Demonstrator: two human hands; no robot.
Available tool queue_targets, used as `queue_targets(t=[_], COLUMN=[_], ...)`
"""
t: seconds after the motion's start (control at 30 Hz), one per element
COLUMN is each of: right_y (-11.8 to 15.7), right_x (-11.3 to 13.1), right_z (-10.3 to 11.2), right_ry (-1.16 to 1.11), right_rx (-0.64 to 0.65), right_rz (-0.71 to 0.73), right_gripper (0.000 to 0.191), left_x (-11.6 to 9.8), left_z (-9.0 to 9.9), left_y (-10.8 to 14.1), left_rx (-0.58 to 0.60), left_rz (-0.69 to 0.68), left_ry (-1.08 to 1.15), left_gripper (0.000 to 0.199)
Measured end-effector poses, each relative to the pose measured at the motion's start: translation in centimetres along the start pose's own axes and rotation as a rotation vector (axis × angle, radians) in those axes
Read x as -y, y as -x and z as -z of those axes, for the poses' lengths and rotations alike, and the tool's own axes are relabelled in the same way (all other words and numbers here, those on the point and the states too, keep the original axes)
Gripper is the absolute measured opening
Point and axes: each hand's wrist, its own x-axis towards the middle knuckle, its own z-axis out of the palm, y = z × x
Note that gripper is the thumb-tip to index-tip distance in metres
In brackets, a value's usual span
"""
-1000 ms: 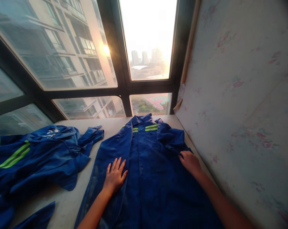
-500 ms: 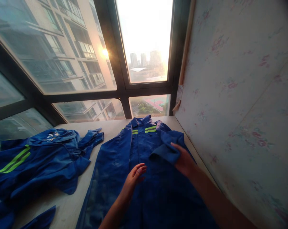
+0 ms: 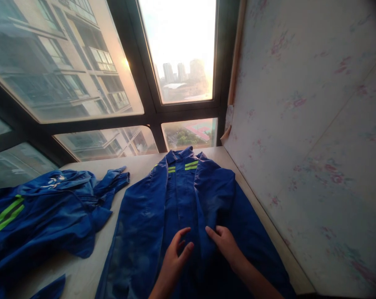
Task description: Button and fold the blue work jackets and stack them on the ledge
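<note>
A blue work jacket with yellow-green reflective bands lies spread out, its collar toward the window. Both of its sleeves are laid lengthwise over the front. My right hand grips the lower part of the right-side sleeve, thumb on top and the other fingers partly hidden by cloth. Just left of it, my left hand hovers over the jacket's middle, fingers curved and thumb apart, with nothing in it.
To the left lies a second blue garment, crumpled, with reflective bands and white marks. A blue piece of cloth shows at the bottom left. All rest on a pale surface, bounded by window frames and a flowered wall.
My right hand has drawn the sleeve down toward me, so it now lies straight along the front. My left hand has moved slightly lower. The view has shifted a little to the right.
</note>
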Motion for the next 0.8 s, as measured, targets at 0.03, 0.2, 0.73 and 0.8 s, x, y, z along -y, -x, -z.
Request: queue_targets(t=[0.03,0.2,0.73,0.8], right_y=[-0.1,0.1,4.5,4.9], right_x=[0.0,0.3,-3.1,-2.3], right_z=[-0.2,-0.9,2.8,2.7], right_ry=[0.010,0.052,-0.173,-0.259], right_rx=[-0.014,-0.028,-0.261,-0.185], right_rz=[0.019,0.112,-0.088,-0.135], right_gripper=[0.054,0.058,0.078,0.073], left_x=[0.1,1.8,-0.6,-0.9], left_z=[-0.5,-2.9,-4.4,-4.4], left_y=[0.3,0.8,2.1,1.9], left_rx=[0.015,-0.012,0.151,0.114], left_rz=[0.011,0.103,0.425,0.397], left_ry=[-0.005,0.183,0.667,0.676], left_gripper=[0.065,0.063,0.055,0.057])
